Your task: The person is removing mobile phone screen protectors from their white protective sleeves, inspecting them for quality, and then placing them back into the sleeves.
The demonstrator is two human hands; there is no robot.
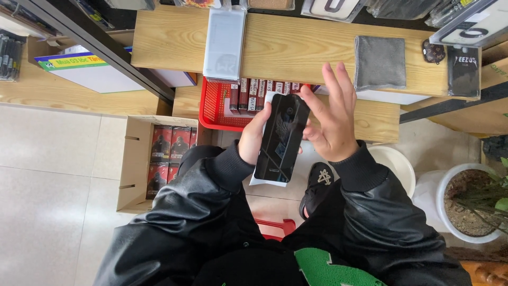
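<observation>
The left hand (253, 139) grips a shiny black phone-shaped slab (281, 136) with a white sheet behind it – maybe its backing – above the lap, while the right hand (332, 117), fingers spread open, only touches its edge.

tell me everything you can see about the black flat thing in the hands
The black slab is a thin, glossy rectangle with rounded corners, like a phone or glass panel; its surface mirrors a dim reflection. It is held lengthwise, tilted slightly right at the top, above the lap. The left hand grips its left edge; the right hand, fingers spread, touches its right edge. A white sheet shows behind its lower edge.
</observation>
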